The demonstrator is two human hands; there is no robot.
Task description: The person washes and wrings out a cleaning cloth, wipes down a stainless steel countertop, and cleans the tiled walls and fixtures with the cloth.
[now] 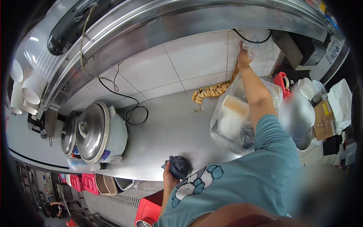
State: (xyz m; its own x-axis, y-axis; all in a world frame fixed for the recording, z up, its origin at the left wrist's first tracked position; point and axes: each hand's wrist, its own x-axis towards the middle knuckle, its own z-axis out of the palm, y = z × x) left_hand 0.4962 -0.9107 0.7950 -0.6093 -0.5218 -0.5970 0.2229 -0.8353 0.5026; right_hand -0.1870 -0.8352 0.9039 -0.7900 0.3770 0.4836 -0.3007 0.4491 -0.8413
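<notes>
Left hand: The left hand (170, 179) is curled on the dark grey cloth (176, 166) and holds it at the front edge of the surface (151, 138).
Grey cloth: It is bunched up in a ball, close to the person's shirt (236, 162).
Right hand: The right hand (245, 58) reaches far out to the wall (200, 55), under the metal shelf (181, 28). Its fingers are at a small clear bag (262, 49). I cannot tell if they pinch it.
Small clear bag: It is by the wall, near a black cord that loops down.
Big clear bag: The big clear bag (216, 126) sits on the surface, under the right arm. Something white and tan (232, 113) is inside.
Tan string: A bumpy tan string (211, 91) lies between the big clear bag and the wall. One end goes up near the right hand.
Pots: A big pot (119, 132) and a smaller pot (68, 132) stand side by side on the left, both with shiny lids on.
Red bin: A red bin (149, 208) is below the surface, near the left arm.
</notes>
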